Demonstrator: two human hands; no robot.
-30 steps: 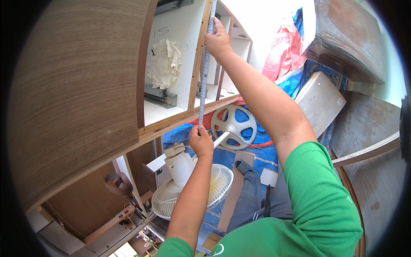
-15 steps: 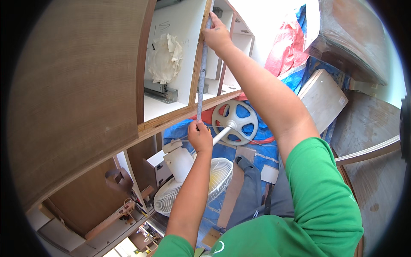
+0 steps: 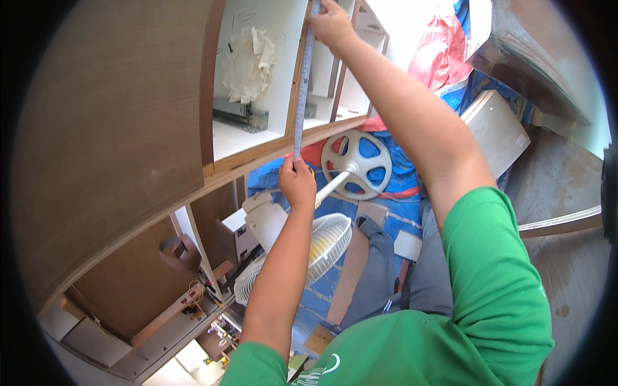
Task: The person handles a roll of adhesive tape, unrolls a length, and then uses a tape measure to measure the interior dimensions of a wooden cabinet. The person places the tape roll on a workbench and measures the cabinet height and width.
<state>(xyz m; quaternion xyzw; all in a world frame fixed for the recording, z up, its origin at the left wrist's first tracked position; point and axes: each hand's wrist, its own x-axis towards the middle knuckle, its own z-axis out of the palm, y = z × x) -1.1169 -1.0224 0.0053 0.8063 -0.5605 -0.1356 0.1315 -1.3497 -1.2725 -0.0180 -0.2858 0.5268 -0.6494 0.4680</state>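
A pale tape measure blade (image 3: 304,90) is pulled straight along the wooden front edge of a cabinet divider (image 3: 297,77). Around its lower end, just below the cabinet's bottom edge, my left hand (image 3: 297,183) is closed. A small orange-yellow bit of the tape's case shows beside the fingers; the rest is hidden in the hand. My right hand (image 3: 333,27) pinches the upper end of the blade against the divider, near the top of the picture. The white-lined cabinet (image 3: 257,145) has open compartments on both sides of the blade.
A white standing fan (image 3: 264,219) lies tipped below my left forearm, its round base (image 3: 355,164) near the cabinet. Crumpled whitish sheeting (image 3: 248,67) and a metal drawer runner (image 3: 241,116) are in the compartment. Blue tarp (image 3: 405,209) covers the floor. Wooden panels (image 3: 496,128) stand at right.
The cabinet, fan and both hands sit higher in the picture than before. Both hands keep hold of the tape measure, its blade still stretched along the divider.
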